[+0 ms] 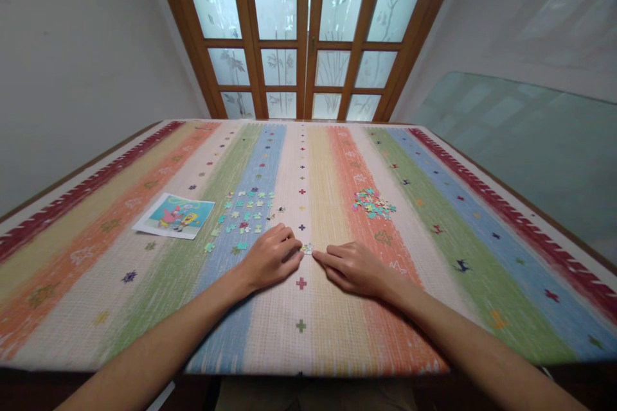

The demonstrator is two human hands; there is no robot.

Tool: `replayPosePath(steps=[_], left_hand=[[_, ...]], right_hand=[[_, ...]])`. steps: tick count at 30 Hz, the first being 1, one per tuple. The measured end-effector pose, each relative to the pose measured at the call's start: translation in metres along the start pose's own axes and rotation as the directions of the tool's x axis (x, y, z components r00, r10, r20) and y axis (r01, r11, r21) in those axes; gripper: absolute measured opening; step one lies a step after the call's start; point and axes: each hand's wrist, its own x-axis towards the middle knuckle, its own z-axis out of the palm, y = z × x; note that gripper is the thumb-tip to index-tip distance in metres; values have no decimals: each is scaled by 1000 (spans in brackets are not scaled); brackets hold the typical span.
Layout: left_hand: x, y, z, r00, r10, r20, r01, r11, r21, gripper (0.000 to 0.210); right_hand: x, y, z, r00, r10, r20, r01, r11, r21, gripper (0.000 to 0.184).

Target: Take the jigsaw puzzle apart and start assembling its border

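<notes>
A few small joined jigsaw pieces [307, 248] lie on the striped tablecloth between my hands. My left hand [272, 255] is closed, with thumb and fingertips at the left edge of these pieces. From the other side my right hand [354, 268] grips their right edge with its fingertips, the remaining fingers folded under. Beyond my left hand, loose jigsaw pieces [248, 214] are spread out in rough rows. A heaped pile of jigsaw pieces [373, 203] sits past my right hand. The exact fit of the pieces between my fingers is too small to make out.
A printed picture card [176, 216] of two cartoon figures lies at the left. The striped tablecloth [299, 334] covers the whole table. Wooden doors with glass panes [308, 38] stand behind the far edge, and a pale glass panel [520, 141] leans at the right wall.
</notes>
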Motion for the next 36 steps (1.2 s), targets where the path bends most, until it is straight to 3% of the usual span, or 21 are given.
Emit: replayPosePath(steps=[19, 28, 36], left_hand=[[0, 0, 0, 998, 53, -23, -51, 995, 80, 16], [-4, 15, 1, 968, 199, -152, -172, 970, 175, 22], [-14, 46, 10, 925, 381, 13, -376, 908, 186, 29]], right_hand=[[1, -2, -2, 1000, -1, -24, 0, 1000, -6, 31], [1, 2, -4, 995, 24, -100, -25, 1000, -7, 27], [1, 6, -2, 984, 115, -134, -115, 993, 9, 27]])
